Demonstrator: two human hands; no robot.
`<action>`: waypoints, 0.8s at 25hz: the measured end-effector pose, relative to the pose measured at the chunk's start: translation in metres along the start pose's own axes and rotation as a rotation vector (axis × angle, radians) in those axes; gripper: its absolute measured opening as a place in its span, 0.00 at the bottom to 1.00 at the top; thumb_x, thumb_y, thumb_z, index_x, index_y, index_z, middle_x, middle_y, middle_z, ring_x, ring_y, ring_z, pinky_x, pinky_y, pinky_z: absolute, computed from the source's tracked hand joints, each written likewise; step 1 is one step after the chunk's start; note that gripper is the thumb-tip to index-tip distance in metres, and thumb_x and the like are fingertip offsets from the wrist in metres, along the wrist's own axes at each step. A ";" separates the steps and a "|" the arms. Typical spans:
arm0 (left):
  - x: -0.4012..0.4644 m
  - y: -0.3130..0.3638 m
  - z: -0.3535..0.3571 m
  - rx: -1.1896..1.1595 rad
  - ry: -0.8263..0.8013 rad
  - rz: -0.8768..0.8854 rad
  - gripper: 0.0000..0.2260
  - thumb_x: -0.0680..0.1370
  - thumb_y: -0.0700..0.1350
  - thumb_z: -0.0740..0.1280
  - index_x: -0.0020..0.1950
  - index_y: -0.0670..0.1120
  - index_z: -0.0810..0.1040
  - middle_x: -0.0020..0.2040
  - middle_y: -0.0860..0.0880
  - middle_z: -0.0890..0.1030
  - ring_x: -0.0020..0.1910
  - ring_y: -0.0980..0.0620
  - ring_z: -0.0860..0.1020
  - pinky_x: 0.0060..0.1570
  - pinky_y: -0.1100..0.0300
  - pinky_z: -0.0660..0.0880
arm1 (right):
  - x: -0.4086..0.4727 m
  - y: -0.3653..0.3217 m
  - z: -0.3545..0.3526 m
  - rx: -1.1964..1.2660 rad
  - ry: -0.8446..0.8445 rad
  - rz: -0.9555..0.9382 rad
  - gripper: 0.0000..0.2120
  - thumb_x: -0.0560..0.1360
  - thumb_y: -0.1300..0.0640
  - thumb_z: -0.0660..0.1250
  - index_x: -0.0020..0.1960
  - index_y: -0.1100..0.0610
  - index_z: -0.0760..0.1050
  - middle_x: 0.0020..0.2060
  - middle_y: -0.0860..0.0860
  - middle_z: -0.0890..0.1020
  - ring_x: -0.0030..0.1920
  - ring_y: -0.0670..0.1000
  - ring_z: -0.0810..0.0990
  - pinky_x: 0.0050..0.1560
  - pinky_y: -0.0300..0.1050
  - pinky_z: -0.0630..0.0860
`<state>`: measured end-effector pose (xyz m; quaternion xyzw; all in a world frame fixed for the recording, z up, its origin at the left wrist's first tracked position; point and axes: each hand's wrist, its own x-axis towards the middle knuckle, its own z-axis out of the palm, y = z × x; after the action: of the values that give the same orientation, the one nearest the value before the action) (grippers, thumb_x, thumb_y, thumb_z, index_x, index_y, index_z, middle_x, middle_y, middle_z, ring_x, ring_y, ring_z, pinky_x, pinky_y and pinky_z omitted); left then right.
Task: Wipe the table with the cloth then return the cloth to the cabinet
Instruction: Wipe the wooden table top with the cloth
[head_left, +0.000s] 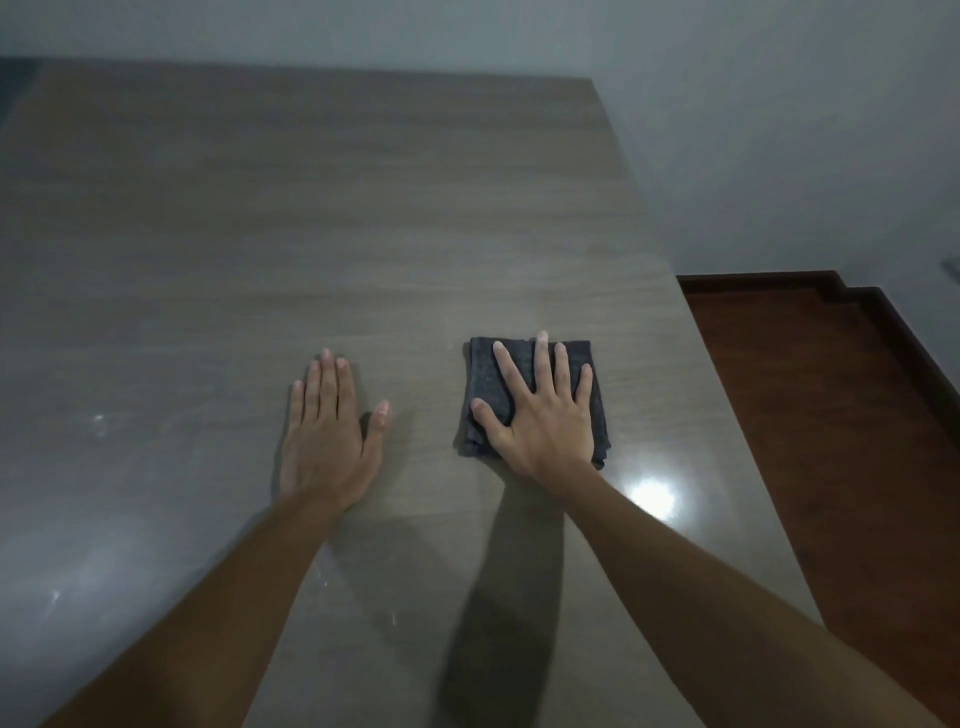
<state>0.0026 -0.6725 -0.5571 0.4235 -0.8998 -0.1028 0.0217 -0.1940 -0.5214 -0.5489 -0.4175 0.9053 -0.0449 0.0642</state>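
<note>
A dark grey folded cloth lies on the grey-brown wood-grain table, toward its right side. My right hand presses flat on top of the cloth with fingers spread, covering most of it. My left hand rests flat on the bare tabletop to the left of the cloth, palm down, fingers together, holding nothing. No cabinet is in view.
The table's right edge runs diagonally close to the cloth. Beyond it lies a reddish-brown wooden floor with a dark skirting board. Pale walls stand behind and to the right. A light glare shines on the tabletop near my right wrist.
</note>
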 end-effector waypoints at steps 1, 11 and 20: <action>0.012 0.001 0.001 0.001 0.012 0.001 0.38 0.77 0.64 0.33 0.80 0.40 0.41 0.81 0.43 0.40 0.80 0.48 0.41 0.78 0.53 0.37 | 0.023 0.000 -0.002 -0.003 -0.004 -0.001 0.39 0.75 0.26 0.39 0.82 0.38 0.40 0.83 0.55 0.43 0.83 0.59 0.41 0.80 0.66 0.40; 0.060 -0.002 0.005 0.029 0.062 0.002 0.37 0.79 0.63 0.34 0.81 0.41 0.46 0.82 0.44 0.46 0.81 0.47 0.46 0.78 0.49 0.42 | 0.102 -0.018 -0.007 -0.033 -0.069 -0.041 0.35 0.80 0.29 0.44 0.83 0.39 0.40 0.83 0.56 0.41 0.82 0.59 0.39 0.79 0.66 0.38; 0.081 -0.005 -0.002 0.009 0.062 -0.024 0.38 0.78 0.63 0.35 0.81 0.40 0.49 0.82 0.43 0.48 0.81 0.47 0.47 0.78 0.48 0.44 | 0.010 0.069 -0.013 -0.068 0.012 -0.104 0.35 0.78 0.25 0.42 0.81 0.34 0.44 0.83 0.55 0.47 0.83 0.61 0.46 0.80 0.66 0.46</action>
<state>-0.0453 -0.7382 -0.5601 0.4373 -0.8940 -0.0858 0.0467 -0.2540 -0.4837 -0.5466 -0.4657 0.8837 -0.0200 0.0421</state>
